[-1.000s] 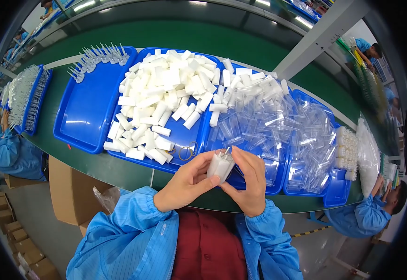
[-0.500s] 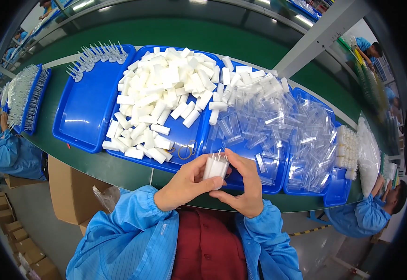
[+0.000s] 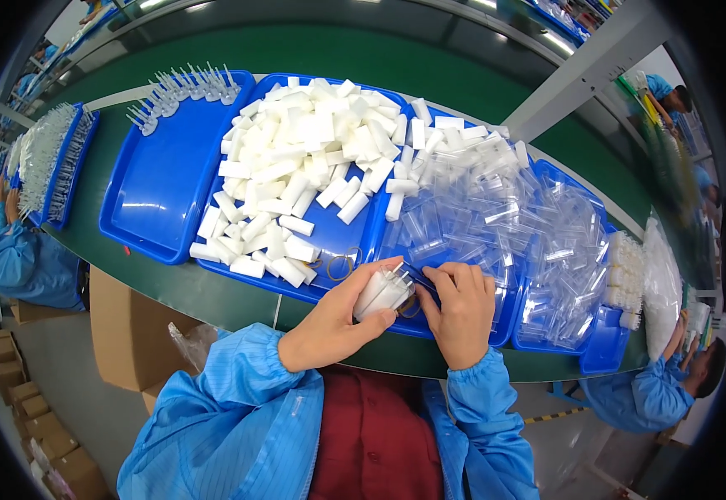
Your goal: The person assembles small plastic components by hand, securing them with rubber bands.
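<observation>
My left hand (image 3: 338, 325) grips a small bundle of white cylinders (image 3: 376, 295) with thin clear stems sticking out at the upper right. The bundle is tilted, its stems toward my right hand. My right hand (image 3: 466, 312) is closed in a pinch beside the stems; what its fingertips hold is hidden. A tan loop (image 3: 410, 307), like a rubber band, shows between the two hands. Just beyond my hands is a blue tray (image 3: 329, 236) heaped with loose white foam-like cylinders (image 3: 296, 150). Another tan loop (image 3: 340, 266) lies at that tray's near edge.
To the right, blue trays hold clear plastic tubes (image 3: 496, 212) with some white cylinders. A blue tray (image 3: 159, 183) at left has stemmed clear parts (image 3: 184, 92) along its far edge. A grey post (image 3: 579, 75) rises at right. Co-workers sit at both sides.
My right hand has moved right, away from the bundle's side, and its fingers have closed into a pinch. The bundle has tilted to the right in my left hand. The view has shifted slightly.
</observation>
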Action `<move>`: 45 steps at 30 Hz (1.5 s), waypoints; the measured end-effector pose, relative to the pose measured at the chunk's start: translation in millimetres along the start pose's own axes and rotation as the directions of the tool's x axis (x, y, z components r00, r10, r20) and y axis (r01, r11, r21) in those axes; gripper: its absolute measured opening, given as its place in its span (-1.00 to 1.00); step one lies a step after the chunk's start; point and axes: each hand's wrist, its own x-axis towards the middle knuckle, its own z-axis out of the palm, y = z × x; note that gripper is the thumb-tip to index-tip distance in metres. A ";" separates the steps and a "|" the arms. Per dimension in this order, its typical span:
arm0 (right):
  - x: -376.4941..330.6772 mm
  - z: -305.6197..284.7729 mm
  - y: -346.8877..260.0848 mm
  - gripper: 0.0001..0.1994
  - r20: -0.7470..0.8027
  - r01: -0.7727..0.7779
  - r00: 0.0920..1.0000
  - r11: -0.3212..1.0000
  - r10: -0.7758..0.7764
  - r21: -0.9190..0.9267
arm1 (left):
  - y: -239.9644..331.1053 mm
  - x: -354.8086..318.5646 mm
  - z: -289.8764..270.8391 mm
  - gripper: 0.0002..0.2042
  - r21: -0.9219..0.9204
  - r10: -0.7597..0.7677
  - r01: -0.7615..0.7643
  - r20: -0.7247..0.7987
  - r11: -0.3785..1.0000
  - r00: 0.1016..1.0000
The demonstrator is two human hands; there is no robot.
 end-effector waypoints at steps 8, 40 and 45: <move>-0.8 -12.3 7.8 -0.85 -0.053 -0.162 0.982 0.948 0.183 0.273 | 6.7 4.4 -4.7 -0.39 0.277 0.103 -0.069 -0.108 0.958 0.989; 7.3 -42.7 -8.0 -0.87 0.345 -0.243 0.939 0.732 0.012 0.636 | 0.1 8.0 -7.2 -0.51 0.575 0.230 -0.198 0.017 0.794 0.973; 8.9 -47.3 -9.1 -0.87 0.255 -0.127 0.967 0.860 -0.003 0.494 | 1.0 7.1 -7.2 -0.51 0.614 0.236 -0.188 0.003 0.767 0.972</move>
